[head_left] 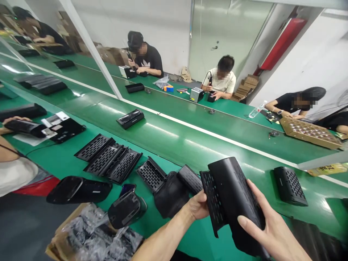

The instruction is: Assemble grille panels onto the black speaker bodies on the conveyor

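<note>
A large curved black plastic housing (227,188) with slots along one side is in my right hand (268,226), thumb on its near face and fingers around the far edge. My left hand (198,206) is closed on a slotted black panel (210,195), held against the housing's left side; whether the two are joined I cannot tell. Left of my left hand lie a slotted black cover (152,174), a dark rounded black piece (171,195) and another slotted part (190,178). Several slotted panels (108,159) lie side by side farther left.
A cardboard box (58,246) of plastic-wrapped parts stands at lower left, below a black casing (127,208). Black housings sit on the green conveyor (168,127), one slotted housing (290,185) at right. A co-worker's arm (11,152) is at far left; several people work across the line.
</note>
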Demonstrator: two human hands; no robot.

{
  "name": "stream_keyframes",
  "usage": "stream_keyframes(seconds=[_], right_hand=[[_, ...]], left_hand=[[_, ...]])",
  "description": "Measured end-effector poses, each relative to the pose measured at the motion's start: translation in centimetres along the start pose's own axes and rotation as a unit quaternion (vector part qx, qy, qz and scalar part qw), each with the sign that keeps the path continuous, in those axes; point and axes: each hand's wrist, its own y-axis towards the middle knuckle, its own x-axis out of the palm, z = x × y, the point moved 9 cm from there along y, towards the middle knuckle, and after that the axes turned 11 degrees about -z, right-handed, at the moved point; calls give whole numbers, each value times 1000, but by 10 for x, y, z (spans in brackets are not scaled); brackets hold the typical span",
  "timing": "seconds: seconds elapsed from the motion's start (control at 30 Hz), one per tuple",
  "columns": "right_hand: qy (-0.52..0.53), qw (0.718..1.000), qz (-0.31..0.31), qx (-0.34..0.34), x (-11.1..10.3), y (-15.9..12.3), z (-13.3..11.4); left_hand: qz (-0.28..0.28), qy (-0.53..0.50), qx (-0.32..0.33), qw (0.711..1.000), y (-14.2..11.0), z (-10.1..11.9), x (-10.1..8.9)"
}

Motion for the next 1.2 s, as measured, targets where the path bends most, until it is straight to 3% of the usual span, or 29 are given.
stream_keyframes(seconds=[0.17,0.43,0.73,1.2], right_hand=[[-34,999,-26,-15,26,-15,-5],[-73,997,-33,-5,47,-26,-5],[-52,998,-29,-6,32,-34,2],[-33,999,4,22,16,-50,-14]], left_hand=[[-18,32,0,999,-11,-9,17],[-37,61,15,997,-23,-13,20],[-40,67,19,997,-19,-17,35],[-58,75,-10,995,-16,-23,34]])
